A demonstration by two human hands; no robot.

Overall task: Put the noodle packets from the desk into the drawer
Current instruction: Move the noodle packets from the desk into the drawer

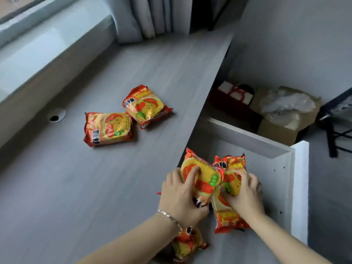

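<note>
Drawer (300, 187): pulled open at the desk's right edge, pale floor showing, noodle packets inside.
Left hand (181, 195): fingers curled tight over a tilted packet (204, 180), held above the drawer's near-left corner.
Right hand (245, 191): clamped on a second packet (231, 174), touching the left hand's packet.
Beneath the grips: one packet (226, 216) lying under the right wrist, another (187, 242) under the left forearm.
Desk (76, 187): two packets left, one (107, 129) touching the other (146, 106), well beyond the left hand.
Open room: bare drawer floor right of the right hand, up to the white wall.
</note>
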